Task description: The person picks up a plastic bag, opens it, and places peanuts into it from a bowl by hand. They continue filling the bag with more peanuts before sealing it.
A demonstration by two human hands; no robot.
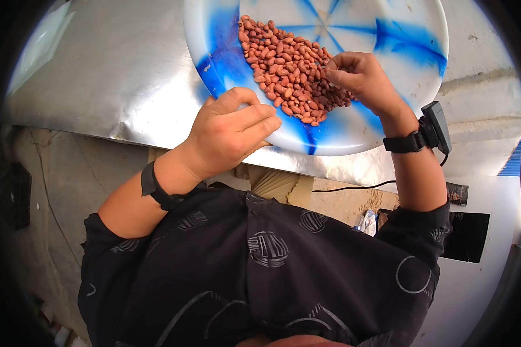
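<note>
Fingers of L hand curl shut over near rim of blue/white plate on metal sheet; R hand fingertips pinch into peanuts, nut held? can't tell. Peanuts lie in one heap mid-plate, no separate pile seen, so picking-over prob. mostly undone.

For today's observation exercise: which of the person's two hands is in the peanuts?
The right hand, pinching among the peanuts; the left hand only grips the rim of the blue-and-white plate.
</note>
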